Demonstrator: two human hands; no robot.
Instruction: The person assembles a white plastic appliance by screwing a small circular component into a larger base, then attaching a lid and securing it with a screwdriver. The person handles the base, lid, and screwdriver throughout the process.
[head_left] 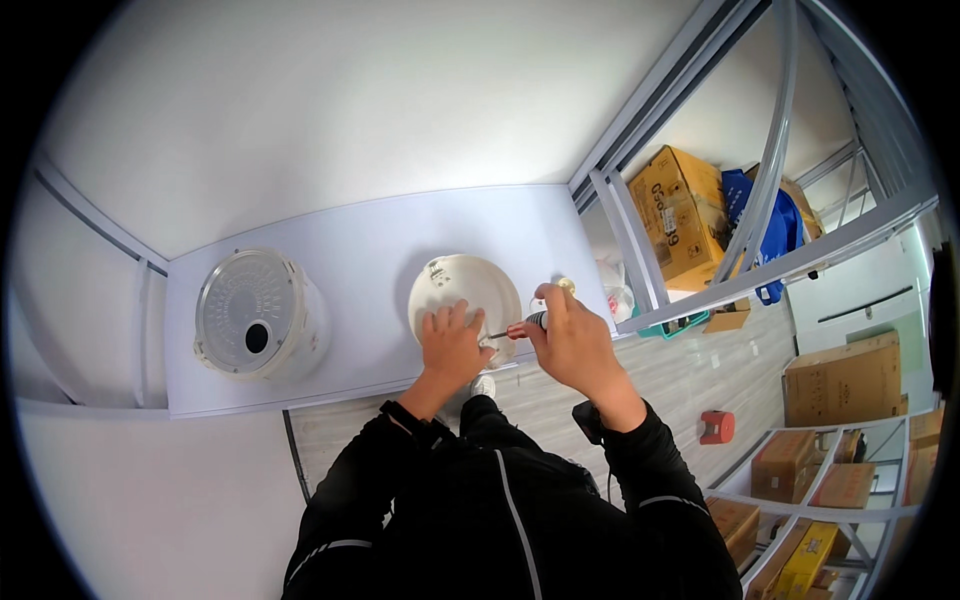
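Left hand (457, 345), fingers spread, apparently steadies the round dish (462, 280) against the screwdriver (516, 331) that the right hand (577, 347) grips at the dish's right.

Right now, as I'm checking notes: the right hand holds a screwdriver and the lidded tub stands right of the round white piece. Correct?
No: the lidded tub stands to the left of the round white piece, as the head view shows. The right hand does hold a screwdriver.
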